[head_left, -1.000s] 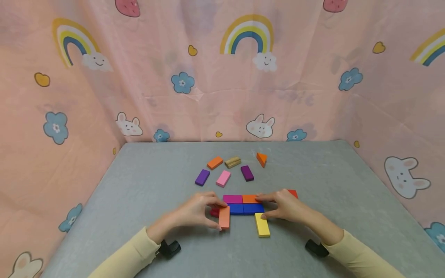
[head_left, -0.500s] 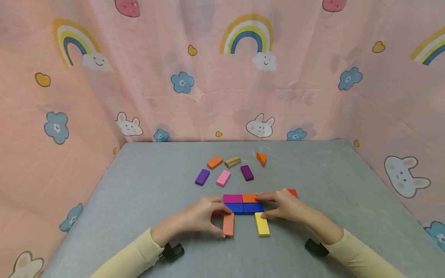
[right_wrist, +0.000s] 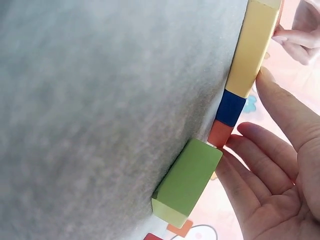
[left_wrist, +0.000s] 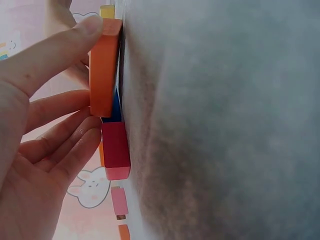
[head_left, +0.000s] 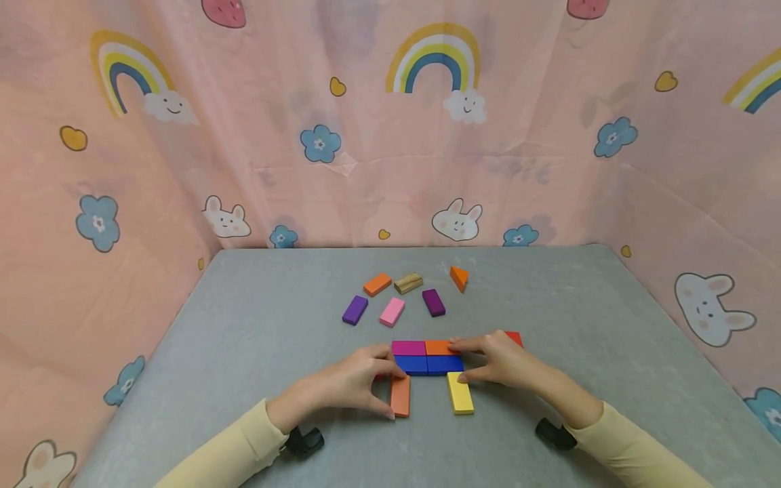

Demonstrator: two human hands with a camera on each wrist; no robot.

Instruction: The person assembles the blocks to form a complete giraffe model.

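Left hand [head_left: 356,376] grip pinches salmon block [head_left: 400,397] by its ends, at near side of left blue block [head_left: 411,366]. Yellow block [head_left: 461,398] by near edge of right blue block [head_left: 444,366]. Right hand [head_left: 503,360] grip spread, thumb on yellow block, index apparently touching orange block [head_left: 437,348].

On the tabletop [head_left: 256,305] we find a front pair of blocks [head_left: 433,365] side by side, with a back pair [head_left: 418,348] directly behind. A near-left block [head_left: 401,398] lies just before the front pair's left end, a near-right block [head_left: 461,397] before its right end, with a gap between. Well behind the pairs, three loose blocks [head_left: 392,312] spread left to right; beyond these we see, from the left, a far-left block [head_left: 377,285], a far-middle block [head_left: 408,283] and a wedge [head_left: 459,278].
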